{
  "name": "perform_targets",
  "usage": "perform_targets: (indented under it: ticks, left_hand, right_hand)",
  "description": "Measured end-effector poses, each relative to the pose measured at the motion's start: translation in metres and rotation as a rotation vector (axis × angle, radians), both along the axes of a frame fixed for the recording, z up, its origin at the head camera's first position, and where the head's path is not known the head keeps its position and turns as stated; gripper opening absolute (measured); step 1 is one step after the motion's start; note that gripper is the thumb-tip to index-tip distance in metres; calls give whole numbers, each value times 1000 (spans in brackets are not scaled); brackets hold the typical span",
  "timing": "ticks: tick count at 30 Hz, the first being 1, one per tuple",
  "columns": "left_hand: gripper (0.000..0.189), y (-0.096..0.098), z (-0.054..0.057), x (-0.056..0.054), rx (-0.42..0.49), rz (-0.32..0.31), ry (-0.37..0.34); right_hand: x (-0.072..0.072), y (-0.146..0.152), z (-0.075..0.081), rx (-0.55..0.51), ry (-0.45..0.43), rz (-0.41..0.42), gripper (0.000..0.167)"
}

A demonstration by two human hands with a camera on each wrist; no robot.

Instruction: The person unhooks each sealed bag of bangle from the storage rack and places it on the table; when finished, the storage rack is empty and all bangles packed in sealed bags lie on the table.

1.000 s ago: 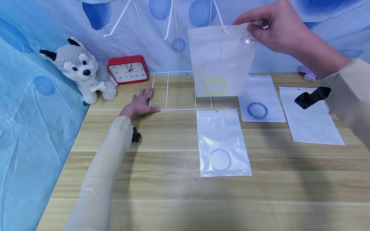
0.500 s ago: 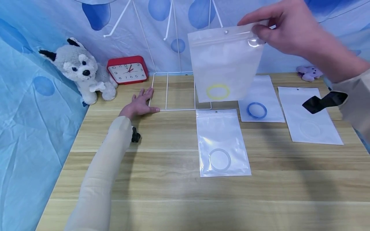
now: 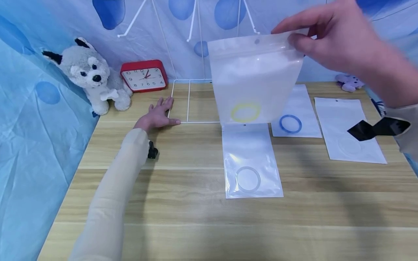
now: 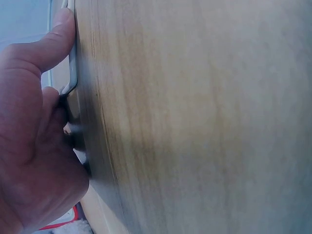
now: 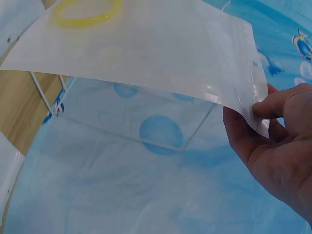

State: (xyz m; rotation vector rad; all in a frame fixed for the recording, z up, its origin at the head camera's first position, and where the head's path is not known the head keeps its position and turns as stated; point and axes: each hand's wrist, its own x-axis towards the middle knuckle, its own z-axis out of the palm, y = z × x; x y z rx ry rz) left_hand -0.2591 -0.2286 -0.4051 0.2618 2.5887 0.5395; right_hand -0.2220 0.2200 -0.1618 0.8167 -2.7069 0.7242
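Note:
Pinched at its top right corner, a white zip bag (image 3: 251,76) with a yellow ring (image 3: 245,112) inside hangs from my right hand (image 3: 339,40). The bag is raised over the table, in front of the white wire rack (image 3: 188,101), and covers the rack's right part. One rack prong (image 3: 251,18) ends just above the bag's top edge, apart from its hole. My left hand (image 3: 156,115) rests with spread fingers on the left side of the rack's base; in the left wrist view its thumb (image 4: 61,34) lies along the wire.
A bag with a clear ring (image 3: 248,180) lies in the middle, its top overlapped by the raised bag. To the right lie bags with a blue ring (image 3: 290,124) and a pale ring (image 3: 349,146). A plush husky (image 3: 86,72) and red clock (image 3: 143,77) stand back left.
The right hand has drawn the yellow-ring bag toward me, down and slightly right, so its hole has come away from the prong's tip. The left hand stays on the base.

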Motion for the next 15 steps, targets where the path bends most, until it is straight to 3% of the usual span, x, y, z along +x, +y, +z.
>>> perform_targets:
  ticks: [5,15]
  left_hand:
    - [104,2,-1,-1,0,0,-3]
    - [105,3,-1,-1,20,-8,11]
  right_hand:
    - [12,-8,-3,-62,2,101,34]
    - [33,-40,-16,-173,-60,180,33]
